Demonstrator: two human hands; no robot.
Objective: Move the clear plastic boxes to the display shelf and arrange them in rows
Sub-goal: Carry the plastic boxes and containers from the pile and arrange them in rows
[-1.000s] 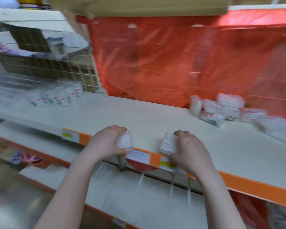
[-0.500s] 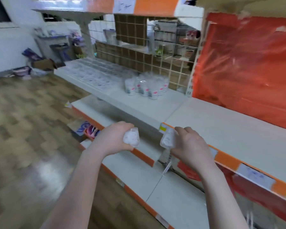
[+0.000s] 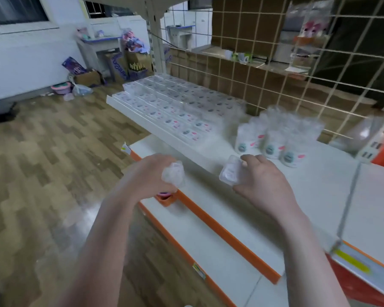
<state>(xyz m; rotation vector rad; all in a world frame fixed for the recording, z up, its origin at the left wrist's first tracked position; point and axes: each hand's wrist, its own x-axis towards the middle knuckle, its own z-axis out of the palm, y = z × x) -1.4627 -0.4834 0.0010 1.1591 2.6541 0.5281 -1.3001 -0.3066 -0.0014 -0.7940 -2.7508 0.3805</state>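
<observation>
- Head view, looking down at two bare forearms reaching toward a white display shelf (image 3: 315, 173) with an orange front edge.
- The left hand (image 3: 150, 173) is in front of the shelf's front edge, fingers curled around a small clear plastic box (image 3: 173, 173), which it grips at its right side.
- The right hand (image 3: 262, 182) is over the shelf's front part, fingers and thumb pinching a second clear plastic box (image 3: 230, 172) held at its left side. The two held boxes are apart, with a gap between them.
- On the shelf, beyond the right hand, a cluster of clear boxes standing upright (image 3: 275, 138) shows teal and pink labels. It is near the right hand but not touching it.
- Farther along the shelf, to the left of that cluster, many flat clear boxes in rows (image 3: 171, 103) cover the surface up to the shelf's far end.
- Behind the shelf stands a wire grid panel (image 3: 275, 69).
- Below the shelf, a lower white shelf (image 3: 208, 235) with orange trim juts out toward the person.
- To the left of the shelf lies a wood-pattern floor (image 3: 42, 165). The picture is slightly blurred.
</observation>
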